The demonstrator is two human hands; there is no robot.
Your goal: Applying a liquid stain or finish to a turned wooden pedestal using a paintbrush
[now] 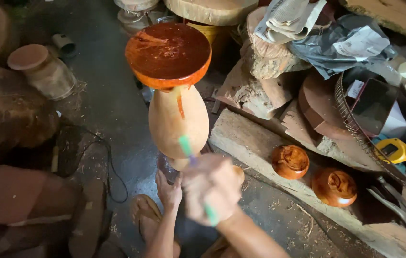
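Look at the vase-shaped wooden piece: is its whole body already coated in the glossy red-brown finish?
No: only the round top of the wooden piece is glossy red-brown; its body is pale bare wood with one drip.

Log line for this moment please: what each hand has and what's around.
left hand: steadies base of wooden vase | right hand: grips green-handled brush, blurred | vase foot: glossy red-brown | nearby: two varnished bowls on plank

Wooden vase (178,122): turned, pale unfinished body, bulbous, tapering toward the lower end at 6 o'clock. Wide round top disc glossy red-brown, wet-looking, with one dark drip running down the neck. Held off the floor, disc tilted toward the viewer.

Green-handled brush (187,148): blurred, lying against the vase's lower body.
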